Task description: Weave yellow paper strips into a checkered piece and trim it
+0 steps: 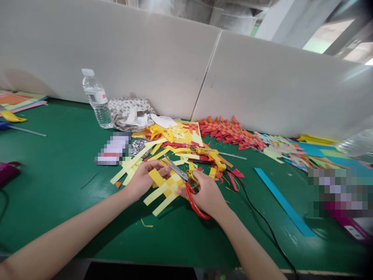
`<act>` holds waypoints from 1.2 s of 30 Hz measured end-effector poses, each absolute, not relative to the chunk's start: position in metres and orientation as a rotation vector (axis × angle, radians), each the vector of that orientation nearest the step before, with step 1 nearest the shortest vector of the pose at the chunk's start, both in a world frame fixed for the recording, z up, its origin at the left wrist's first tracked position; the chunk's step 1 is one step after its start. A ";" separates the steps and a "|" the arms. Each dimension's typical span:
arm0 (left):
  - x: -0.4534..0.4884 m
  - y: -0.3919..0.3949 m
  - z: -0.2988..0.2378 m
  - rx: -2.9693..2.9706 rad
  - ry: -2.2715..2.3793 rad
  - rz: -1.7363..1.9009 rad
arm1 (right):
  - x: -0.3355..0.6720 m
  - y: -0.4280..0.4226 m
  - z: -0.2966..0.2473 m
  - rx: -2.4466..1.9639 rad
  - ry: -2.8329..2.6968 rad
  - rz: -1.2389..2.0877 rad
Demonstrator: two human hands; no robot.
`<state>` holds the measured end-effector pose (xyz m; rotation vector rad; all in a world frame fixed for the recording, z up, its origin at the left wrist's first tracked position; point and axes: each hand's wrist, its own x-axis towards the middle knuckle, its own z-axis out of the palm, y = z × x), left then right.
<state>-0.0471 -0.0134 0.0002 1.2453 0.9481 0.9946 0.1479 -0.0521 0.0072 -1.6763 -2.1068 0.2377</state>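
Observation:
My left hand is closed on the edge of a woven paper piece in pale and deep yellow. Loose strip ends stick out from the piece toward me. Red-handled scissors sit in my right hand, its fingers wrapped around the loops. The blades point up and to the left, over the far side of the weave and close to my left fingertips. Whether the blades touch the paper I cannot tell. Yellow paper strips lie just beyond my left hand.
Behind the hands lie a yellow glue gun, its black cord running right, and paper scraps. Red-orange woven pieces line the white partition. A water bottle, a floral cloth bag and a blue strip are on the green table.

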 end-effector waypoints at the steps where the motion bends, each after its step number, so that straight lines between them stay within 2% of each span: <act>1: -0.047 -0.013 0.000 1.248 0.951 0.995 | 0.148 -0.052 0.007 -1.669 -2.104 0.245; 26: -0.045 -0.017 0.003 1.211 0.865 0.925 | 0.148 -0.052 0.007 -1.573 -2.132 0.245; 36: -0.047 -0.015 -0.001 1.235 0.851 0.901 | 0.148 -0.052 0.008 -1.539 -2.103 0.338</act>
